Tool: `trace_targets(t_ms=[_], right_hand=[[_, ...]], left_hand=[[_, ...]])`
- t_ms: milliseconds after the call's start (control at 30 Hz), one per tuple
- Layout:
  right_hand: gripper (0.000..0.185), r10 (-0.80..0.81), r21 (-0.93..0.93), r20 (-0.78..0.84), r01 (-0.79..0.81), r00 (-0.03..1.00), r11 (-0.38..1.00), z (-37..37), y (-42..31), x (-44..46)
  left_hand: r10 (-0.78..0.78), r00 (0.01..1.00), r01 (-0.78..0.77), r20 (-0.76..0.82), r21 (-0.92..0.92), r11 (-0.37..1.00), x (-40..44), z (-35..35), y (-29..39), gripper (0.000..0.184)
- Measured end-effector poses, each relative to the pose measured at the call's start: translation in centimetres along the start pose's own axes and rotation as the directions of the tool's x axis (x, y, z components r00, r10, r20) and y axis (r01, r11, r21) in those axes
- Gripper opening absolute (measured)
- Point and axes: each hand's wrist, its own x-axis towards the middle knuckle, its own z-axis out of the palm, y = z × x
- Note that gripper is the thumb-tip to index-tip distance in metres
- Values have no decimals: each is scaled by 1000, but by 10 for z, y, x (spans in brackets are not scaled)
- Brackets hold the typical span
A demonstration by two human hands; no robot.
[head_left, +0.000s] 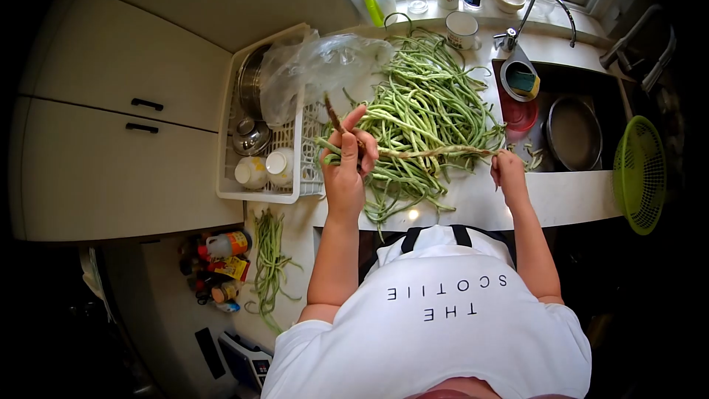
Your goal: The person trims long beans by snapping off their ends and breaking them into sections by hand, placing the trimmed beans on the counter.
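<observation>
A long yellowish bean (436, 151) with a brown, withered part is stretched between my two hands, above the front of a large heap of long green beans (428, 96). My left hand (348, 155) is closed around one end of it, with a brown tip and a short green piece sticking out by the fingers. At the right end, my right hand (509, 171) pinches the bean near the sink's edge. A smaller bundle of green beans (269, 266) lies on the counter at the lower left.
Left of the heap stands a white dish rack (297, 170) with cups, a lid and a plastic bag (317, 66). On the right are a sink (609, 96) holding a metal basin (574, 133), a faucet (508, 38) and a green colander (639, 177). An enamel mug (461, 29) stands behind.
</observation>
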Motion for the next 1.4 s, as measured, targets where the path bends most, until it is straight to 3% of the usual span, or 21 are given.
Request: trace_targets(t_ms=[33, 133, 200, 233, 267, 300, 433, 467, 533, 600, 667, 733, 800, 900, 1067, 1133, 1200, 1267, 1300, 1333, 1400], right_hand=[[29, 125, 378, 63, -140, 990, 915, -3, -3, 1], [30, 175, 641, 78, -184, 981, 745, -5, -7, 5], [30, 147, 531, -7, -121, 989, 839, -10, 2, 11], [30, 19, 216, -215, 28, 976, 976, -12, 2, 13], [30, -166, -146, -361, 121, 918, 982, -16, 5, 16], [29, -32, 68, -329, 58, 944, 996, -37, 38, 30], [27, 44, -91, -353, -81, 935, 993, -85, 80, 44], [27, -273, -593, -437, -46, 857, 804, -86, 102, 46], [29, -572, -917, -334, -116, 749, 382, -83, 100, 44], [31, -454, -619, -292, 195, 842, 761, -62, 23, 33], [27, -303, -190, -88, 283, 949, 940, -37, -25, 22], [25, -472, 3, 130, 476, 872, 879, -4, -83, 2], [22, -583, 88, 180, 578, 792, 811, 27, -119, -14], [19, -561, 121, 214, 548, 800, 828, 48, -132, -17], [17, -468, 191, 260, 430, 845, 882, 56, -133, -16], [18, -186, 552, 332, -31, 925, 833, 55, -138, -19], [25, -179, 510, 343, -23, 922, 860, 52, -132, -15], [25, -138, 399, 320, -1, 937, 917, 47, -127, -15], [22, -209, 149, 281, 173, 937, 974, 44, -121, -14], [22, -209, 146, 282, 173, 936, 974, 41, -118, -15], [20, -678, -268, 134, 685, 723, 677, 36, -120, -22]], left_hand=[[21, 1000, -21, -18, 9, 1000, 0, 2, -1, 47], [25, 1000, -25, -8, 20, 999, -1, 8, -5, 47], [54, 998, -56, -46, -49, 997, 0, 8, -5, 47], [79, 993, -89, -88, -116, 989, 0, 9, -5, 48], [78, 993, -88, -87, -116, 989, 3, 6, -1, 48], [113, 981, -129, -157, -98, 987, 8, -1, 6, 48], [88, 979, -99, -186, -50, 994, 17, -12, 14, 47], [42, 983, -49, -177, -38, 998, 16, -11, 14, 47], [15, 991, -16, -135, -7, 1000, 12, -8, 11, 47], [-85, 993, 86, -76, 6, 996, 8, 5, 8, 47], [-117, 993, 117, -17, 0, 993, 5, 16, -1, 47], [-206, 971, 198, 123, 73, 977, 2, 30, -6, 47], [-230, 959, 220, 166, 73, 973, 0, 42, -11, 46], [-171, 952, 131, 255, 166, 977, -2, 46, -12, 40], [-236, 953, 206, 191, 164, 965, -8, 45, -11, 37], [-282, 941, 226, 188, 272, 935, -13, 41, -17, 37], [-211, 962, 156, 173, 287, 945, -11, 37, -28, 31], [-120, 976, 14, 183, 496, 868, -8, 29, -37, 24], [-137, 982, 40, 133, 558, 829, -7, 34, -26, 21], [-136, 982, 41, 132, 556, 830, -6, 34, -24, 21], [-137, 976, -31, 168, 733, 679, -3, 33, -23, 20]])
